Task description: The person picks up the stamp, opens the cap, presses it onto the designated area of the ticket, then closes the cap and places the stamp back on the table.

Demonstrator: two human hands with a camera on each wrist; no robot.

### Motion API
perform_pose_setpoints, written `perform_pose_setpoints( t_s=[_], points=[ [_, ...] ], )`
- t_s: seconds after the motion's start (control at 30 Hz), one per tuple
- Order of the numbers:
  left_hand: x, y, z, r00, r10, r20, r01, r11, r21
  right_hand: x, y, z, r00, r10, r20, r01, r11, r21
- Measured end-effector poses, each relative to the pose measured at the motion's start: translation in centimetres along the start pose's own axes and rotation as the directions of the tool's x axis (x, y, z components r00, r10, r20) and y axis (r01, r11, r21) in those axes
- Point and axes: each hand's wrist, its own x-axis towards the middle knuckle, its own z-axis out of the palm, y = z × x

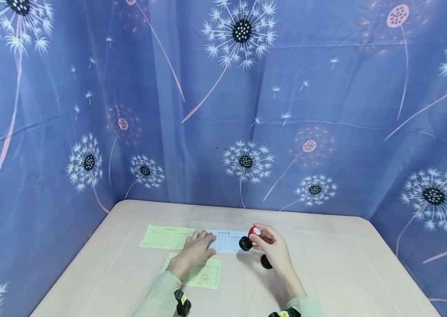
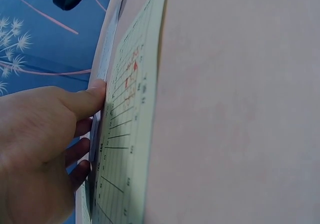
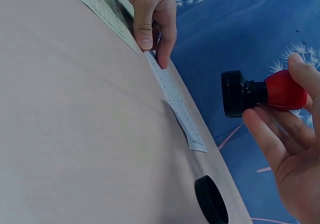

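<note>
Pinching its red knob [image 3: 288, 90], the right hand [image 1: 276, 253] held a black stamp [image 3: 257, 91] up near the blue slip [image 1: 225, 245]. The left hand [image 1: 194, 252], fingers loose, touched that slip's edge. One green slip [image 1: 212, 271] had a red mark [image 1: 205, 277] and writing too tiny to read. A black cap [image 3: 211, 201] lay nearby.

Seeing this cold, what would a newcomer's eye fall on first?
Probably the blue dandelion-print cloth filling the background behind the table. Next, the red-handled stamp, held above the table by the right hand, with a black cap lying nearby. Then the left hand at the blue slip's left end.
</note>
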Motion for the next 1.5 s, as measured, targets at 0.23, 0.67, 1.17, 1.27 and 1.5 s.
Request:
perform_pose_setpoints(
  t_s=[0.23, 0.67, 1.17, 1.27, 1.5],
  points=[
    [0.0, -0.7, 0.8, 1.000, -0.005, -0.016, 0.005, 1.000, -0.019, 1.0, 0.4, 0.4, 0.999, 0.002, 0.047, 0.000, 0.999, -0.037],
    [-0.3, 0.0, 0.5, 1.000, -0.001, -0.001, 0.001, 0.999, -0.035, 2.2, 1.3, 0.9, 0.998, 0.007, 0.061, 0.005, 0.983, -0.184],
    [-0.3, -0.6, 1.0, 1.000, 0.006, -0.014, -0.007, 1.000, -0.017, 2.7, 2.0, 2.3, 0.996, 0.018, 0.086, 0.011, 0.946, -0.325],
    [-0.3, -0.7, 1.2, 1.000, 0.003, -0.013, -0.004, 1.000, -0.019, 2.7, 2.2, 2.6, 0.997, 0.026, 0.077, 0.002, 0.942, -0.337],
    [-0.1, -0.2, 0.3, 1.000, 0.002, -0.003, -0.002, 1.000, -0.029, 3.1, 1.9, 3.1, 0.995, 0.061, 0.073, -0.033, 0.943, -0.331]
  ],
)
